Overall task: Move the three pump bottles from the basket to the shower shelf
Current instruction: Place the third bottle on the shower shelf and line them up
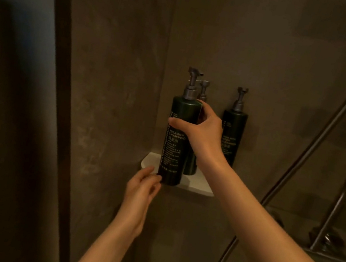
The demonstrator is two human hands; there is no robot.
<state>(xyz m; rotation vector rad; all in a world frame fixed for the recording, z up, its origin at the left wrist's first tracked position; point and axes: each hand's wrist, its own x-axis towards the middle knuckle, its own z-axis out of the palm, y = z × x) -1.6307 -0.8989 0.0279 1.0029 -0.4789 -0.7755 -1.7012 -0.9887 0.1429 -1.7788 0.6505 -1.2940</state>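
Three dark green pump bottles stand on a small white corner shelf point(197, 184) in the shower. My right hand point(199, 131) is wrapped around the upper body of the front shampoo bottle point(173, 154), whose base rests at the shelf's front edge. My left hand point(140, 190) is just below and left of that bottle's base, fingertips touching its bottom edge, holding nothing. A second bottle point(190, 166) stands right behind the shampoo bottle, mostly hidden. The third bottle point(233, 132) stands upright at the right against the wall. The basket is out of view.
Brown tiled walls meet in the corner behind the shelf. A metal shower rail and hose point(317, 144) slant down at the right, with a tap fitting point(323, 240) below. A dark door frame point(59, 87) runs down the left.
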